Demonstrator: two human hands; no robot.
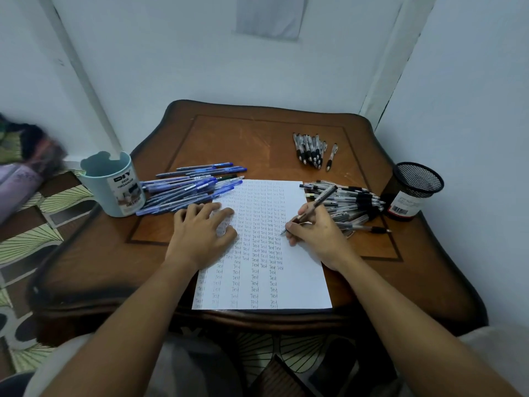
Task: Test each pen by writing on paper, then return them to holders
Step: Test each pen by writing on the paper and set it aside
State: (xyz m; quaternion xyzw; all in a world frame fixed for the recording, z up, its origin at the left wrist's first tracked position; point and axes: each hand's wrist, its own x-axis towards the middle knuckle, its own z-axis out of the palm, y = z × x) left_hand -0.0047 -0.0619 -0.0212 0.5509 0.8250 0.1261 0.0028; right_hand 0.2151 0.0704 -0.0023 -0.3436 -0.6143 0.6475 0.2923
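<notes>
A white sheet of paper (303, 282) covered in columns of the word "Test" lies on the wooden table (114, 267). My right hand (317, 236) grips a black pen (320, 200), its tip touching the paper at the right-hand columns. My left hand (200, 233) rests flat on the sheet's left part with fingers spread. A pile of blue pens (189, 189) lies left of the paper, beside a pale blue holder (113, 184). A pile of black pens (352, 204) lies right of it, next to a black mesh holder (412, 190).
A short row of black click pens (310, 150) lies at the back right of the table. White walls close in behind and to the right. Patterned floor and bundled fabric (25, 161) lie to the left.
</notes>
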